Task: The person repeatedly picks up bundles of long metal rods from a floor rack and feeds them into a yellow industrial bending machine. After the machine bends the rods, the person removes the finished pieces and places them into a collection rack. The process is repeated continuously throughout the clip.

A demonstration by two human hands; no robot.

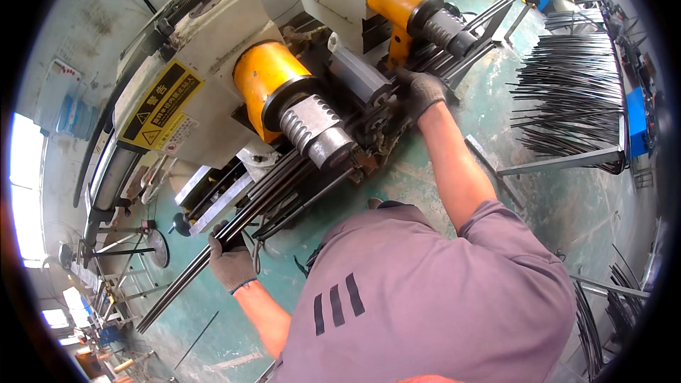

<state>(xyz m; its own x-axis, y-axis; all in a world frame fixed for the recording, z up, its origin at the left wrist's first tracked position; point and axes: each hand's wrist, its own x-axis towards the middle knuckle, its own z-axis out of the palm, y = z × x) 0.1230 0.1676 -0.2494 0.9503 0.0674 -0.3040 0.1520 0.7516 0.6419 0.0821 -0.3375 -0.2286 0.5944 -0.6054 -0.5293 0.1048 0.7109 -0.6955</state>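
My left hand (233, 262), in a grey-brown glove with dark fingers, is closed round a bundle of long dark metal rods (186, 278). The rods slant from the lower left up under a machine head with a yellow cylinder (268, 74) and a ribbed steel spindle (317, 131). Over at the machine's right side, my right hand (423, 92), gloved too, reaches in with curled fingers beside a grey metal block (358, 74). What those fingers grip is hidden among dark parts. A second yellow cylinder (401, 0) with a spindle (450, 28) stands beyond.
A metal rack (567, 162) at the right carries many dark rods (567, 92). More rods (589, 326) lie at the lower right. A yellow warning label (162, 105) is on the pale machine housing. One thin rod (197, 340) lies on the green floor (284, 298).
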